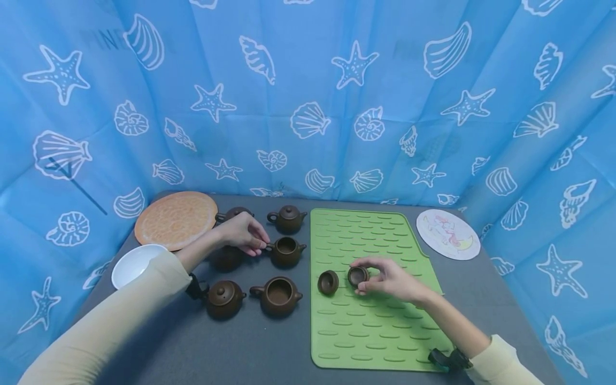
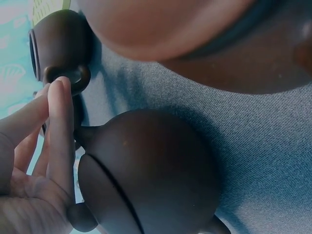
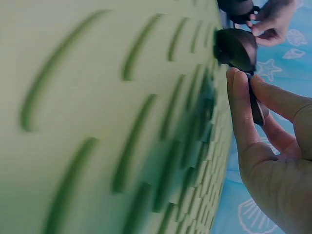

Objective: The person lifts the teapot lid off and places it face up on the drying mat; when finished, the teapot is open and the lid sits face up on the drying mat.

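My left hand [image 1: 245, 233] pinches the handle of a small dark brown teapot [image 1: 286, 252], which has no lid on and stands on the table. In the left wrist view, the fingertips meet at the loop handle of that teapot [image 2: 61, 44]. Over the green mat, my right hand [image 1: 390, 279] holds a small brown teapot lid [image 1: 357, 276] between thumb and fingers, its hollow side facing up. A second lid [image 1: 328, 282] lies tilted on the mat just left of it. Another lidless teapot [image 1: 279, 295] stands nearer the front.
Lidded teapots stand around the left hand: one behind [image 1: 289, 219], one at front left [image 1: 224, 299], others partly hidden by the hand. An orange round mat [image 1: 175, 219] and white bowl [image 1: 137, 264] are at left. The green mat [image 1: 375, 347] and a printed disc [image 1: 447, 234] lie right.
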Demonstrator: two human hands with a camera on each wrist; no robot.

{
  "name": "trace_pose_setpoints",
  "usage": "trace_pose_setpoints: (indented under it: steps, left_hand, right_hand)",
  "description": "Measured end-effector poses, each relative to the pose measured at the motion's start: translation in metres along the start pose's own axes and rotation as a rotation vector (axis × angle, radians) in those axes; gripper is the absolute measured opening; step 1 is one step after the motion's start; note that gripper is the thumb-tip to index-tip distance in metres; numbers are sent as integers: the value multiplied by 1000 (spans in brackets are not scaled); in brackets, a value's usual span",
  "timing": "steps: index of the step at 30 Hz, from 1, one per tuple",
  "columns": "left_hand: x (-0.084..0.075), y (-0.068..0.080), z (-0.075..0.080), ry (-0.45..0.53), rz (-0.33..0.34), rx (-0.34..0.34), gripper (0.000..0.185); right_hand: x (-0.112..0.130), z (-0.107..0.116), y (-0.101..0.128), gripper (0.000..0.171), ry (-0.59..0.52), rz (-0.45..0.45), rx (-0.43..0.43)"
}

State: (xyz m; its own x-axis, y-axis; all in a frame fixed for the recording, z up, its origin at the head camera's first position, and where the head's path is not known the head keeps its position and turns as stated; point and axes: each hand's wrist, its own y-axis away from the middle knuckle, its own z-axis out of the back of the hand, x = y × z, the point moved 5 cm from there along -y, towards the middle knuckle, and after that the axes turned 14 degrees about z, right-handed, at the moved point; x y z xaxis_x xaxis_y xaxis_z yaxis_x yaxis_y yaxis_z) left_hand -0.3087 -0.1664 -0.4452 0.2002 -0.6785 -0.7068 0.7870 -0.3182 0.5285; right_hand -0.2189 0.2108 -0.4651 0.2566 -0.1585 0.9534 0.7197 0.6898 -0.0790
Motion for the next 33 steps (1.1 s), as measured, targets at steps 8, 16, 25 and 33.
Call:
trace_pose_setpoints:
  steps: [8, 16, 25, 33]
  left_hand:
    - [0, 0, 0, 5, 10, 2, 17]
    - [-4, 1, 1, -20, -3, 5, 16]
    - [-10, 3, 4, -46, -15, 3, 18]
    - [-17, 6, 9, -81, -21, -27, 22]
  right_hand:
    - [-10, -8, 5, 59, 45, -13, 8]
    - [-10, -11, 3, 60, 126, 11, 21]
    - [-9, -13, -1, 64, 224, 50, 30]
    - [-8, -13, -2, 64, 295, 62, 27]
